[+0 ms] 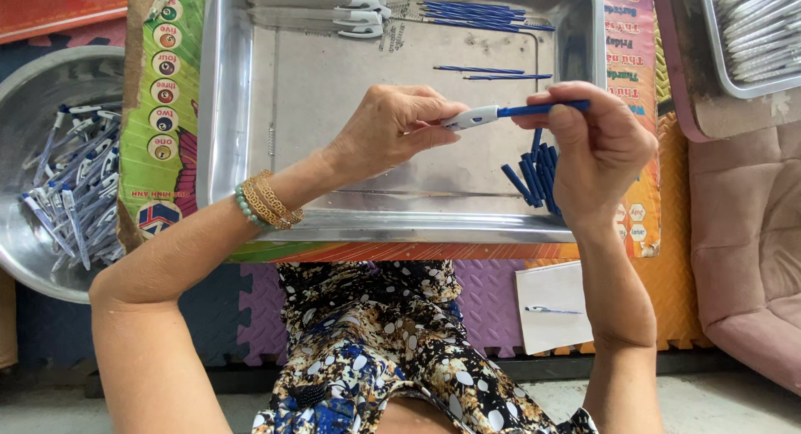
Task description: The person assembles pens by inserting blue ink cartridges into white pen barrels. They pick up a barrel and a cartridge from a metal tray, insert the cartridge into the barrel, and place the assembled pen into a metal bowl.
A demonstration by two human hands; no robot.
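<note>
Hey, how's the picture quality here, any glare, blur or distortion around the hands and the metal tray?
Head view: soft, even daylight; dull glare on the metal tray; left hand, right hand and the pen between them are sharp; faint shadows under the hands; wide-angle bending at the edges, seen in the round basin.

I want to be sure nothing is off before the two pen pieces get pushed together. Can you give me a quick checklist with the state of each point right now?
1. Left hand grips the white pen part firmly: ok.
2. Right hand holds the blue barrel: ok.
3. The barrel lines up with the white part, end to end: ok.
4. Whether the barrel is fully seated: cannot tell.
5. Spare blue pieces kept in the right palm, none slipping: ok.
6. The metal tray sits under both hands to catch a drop: ok.
</note>
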